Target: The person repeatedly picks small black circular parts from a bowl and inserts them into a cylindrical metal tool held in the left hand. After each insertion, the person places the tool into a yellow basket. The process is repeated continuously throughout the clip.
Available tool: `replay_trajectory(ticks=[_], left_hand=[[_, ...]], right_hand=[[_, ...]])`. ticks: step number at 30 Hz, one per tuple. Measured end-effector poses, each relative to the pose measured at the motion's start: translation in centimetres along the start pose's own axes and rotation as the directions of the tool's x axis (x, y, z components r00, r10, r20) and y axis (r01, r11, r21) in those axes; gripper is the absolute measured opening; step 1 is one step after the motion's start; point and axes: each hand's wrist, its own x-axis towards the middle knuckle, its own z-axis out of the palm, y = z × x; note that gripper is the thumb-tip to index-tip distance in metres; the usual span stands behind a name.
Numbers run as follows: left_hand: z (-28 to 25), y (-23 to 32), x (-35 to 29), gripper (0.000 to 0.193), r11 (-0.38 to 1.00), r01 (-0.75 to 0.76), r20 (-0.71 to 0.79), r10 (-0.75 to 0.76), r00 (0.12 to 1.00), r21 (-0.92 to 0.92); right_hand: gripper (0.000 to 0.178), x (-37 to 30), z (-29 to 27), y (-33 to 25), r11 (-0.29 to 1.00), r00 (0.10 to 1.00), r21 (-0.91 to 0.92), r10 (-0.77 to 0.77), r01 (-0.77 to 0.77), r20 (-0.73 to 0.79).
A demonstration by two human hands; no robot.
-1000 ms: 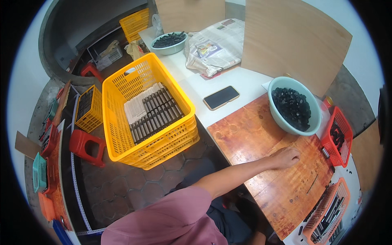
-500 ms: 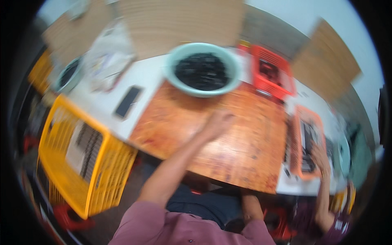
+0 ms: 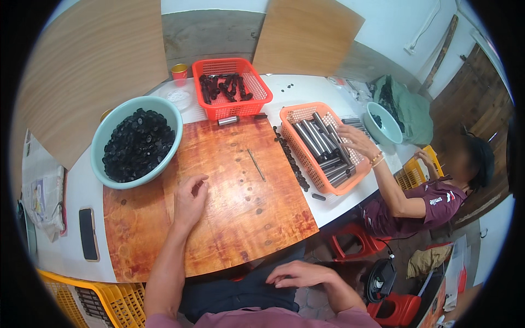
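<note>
My left hand [image 3: 190, 201] rests on its side on the stained wooden board [image 3: 229, 229], fingers loosely curled, thumb and forefinger apart, with nothing visible in them. A thin metal rod [image 3: 255, 165] lies on the board to its right. Left of the hand stands a pale green bowl [image 3: 97, 147] heaped with small black oval parts [image 3: 139, 145]. My right hand [image 3: 298, 273] lies on my thigh below the board's front edge, fingers stretched out and holding nothing.
An orange basket [image 3: 289, 116] of metal tubes stands right, with a co-worker's hand [image 3: 358, 141] at it. Behind the board is a red basket [image 3: 216, 115] of dark parts, with a metal tube [image 3: 228, 121] nearby. A phone [image 3: 88, 234] lies left; yellow crates [image 3: 120, 300] stand below.
The view has swung to the right and become sharp. My left hand has moved back and left over the board. My right hand, hidden before, now shows on my thigh.
</note>
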Motion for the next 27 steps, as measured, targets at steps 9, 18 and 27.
replay_trajectory(ticks=[9, 18, 27], left_hand=[[-0.3, -0.4, 0.0, 0.015, 0.999, -0.043, 0.034, 0.043, 0.998, -0.013], [-0.8, -0.2, -0.3, 0.013, 0.999, -0.039, 0.016, 0.039, 0.999, -0.011], [-0.4, -0.5, 0.0, 0.013, 0.998, -0.060, 0.028, 0.060, 0.998, -0.003]], right_hand=[[0.020, 2.8, -18.4, -7.4, 0.825, 0.319, -0.504, -0.420, -0.257, -0.850], [0.026, 0.5, -26.1, -0.9, 0.473, 0.597, -0.514, 0.031, -0.716, -0.802], [0.023, 4.1, -27.4, 0.0, 0.578, 0.481, -0.501, -0.203, -0.644, -0.853]])
